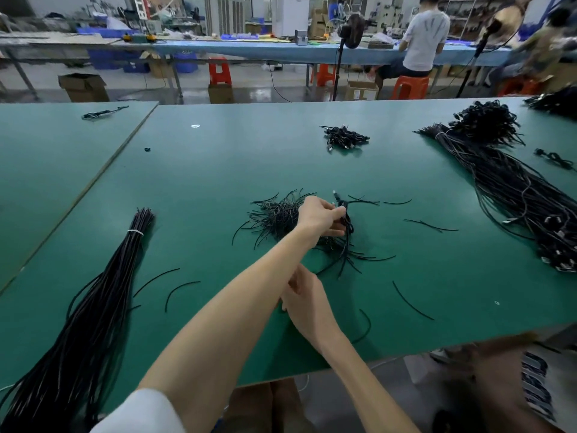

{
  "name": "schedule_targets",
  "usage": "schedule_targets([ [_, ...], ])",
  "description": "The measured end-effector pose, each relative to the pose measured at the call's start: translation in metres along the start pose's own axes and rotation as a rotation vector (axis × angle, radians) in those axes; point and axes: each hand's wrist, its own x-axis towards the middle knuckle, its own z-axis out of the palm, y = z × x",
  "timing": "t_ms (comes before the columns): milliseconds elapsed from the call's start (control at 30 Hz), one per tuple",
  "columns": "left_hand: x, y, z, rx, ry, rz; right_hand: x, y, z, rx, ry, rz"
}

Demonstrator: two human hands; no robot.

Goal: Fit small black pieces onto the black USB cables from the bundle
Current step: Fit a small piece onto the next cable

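My left hand (321, 217) reaches across the green table (218, 182) and grips a coiled black USB cable (346, 220), whose plug end sticks up above the fingers. Under and left of it lies a pile of short black pieces (274, 217). My right hand (301, 295) rests lower on the table, partly hidden under my left forearm; its fingers are curled, and whether they hold anything I cannot tell. A large bundle of black USB cables (512, 195) stretches along the right side. A tied bundle of long black strands (103, 295) lies at the left.
A small heap of cables (345, 137) sits further back in the middle. Loose short black pieces (412, 301) are scattered around the hands. A seam (103, 173) divides the table from another at the left. Across the aisle a person (421, 39) sits at a blue bench.
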Motion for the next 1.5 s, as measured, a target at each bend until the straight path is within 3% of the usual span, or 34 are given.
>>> schedule_targets([
  [233, -0.007, -0.009, -0.012, 0.003, 0.001, 0.071, 0.0, -0.004, -0.001, 0.073, -0.03, 0.011],
  [467, -0.043, -0.023, -0.094, 0.174, 0.141, 0.197, -0.002, -0.003, 0.0, 0.11, 0.006, 0.038],
  [600, -0.067, -0.047, -0.159, 0.61, 0.413, 0.207, -0.004, -0.002, -0.001, 0.087, -0.006, 0.023],
  [700, -0.086, -0.065, -0.2, 1.104, 0.609, 0.069, -0.005, -0.001, -0.002, 0.071, -0.009, 0.018],
  [800, -0.102, -0.075, -0.223, 1.309, 0.733, -0.061, -0.005, 0.0, -0.003, 0.056, -0.011, 0.012],
  [1033, -0.112, -0.094, -0.236, 1.337, 0.788, -0.16, -0.007, 0.003, -0.004, 0.043, -0.002, 0.014],
  [1233, -0.105, -0.099, -0.243, 1.109, 0.861, -0.104, -0.007, 0.005, -0.005, 0.03, 0.002, 0.014],
  [1500, -0.097, -0.093, -0.262, 1.136, 0.794, -0.235, -0.006, 0.006, -0.005, 0.018, 0.005, 0.012],
])
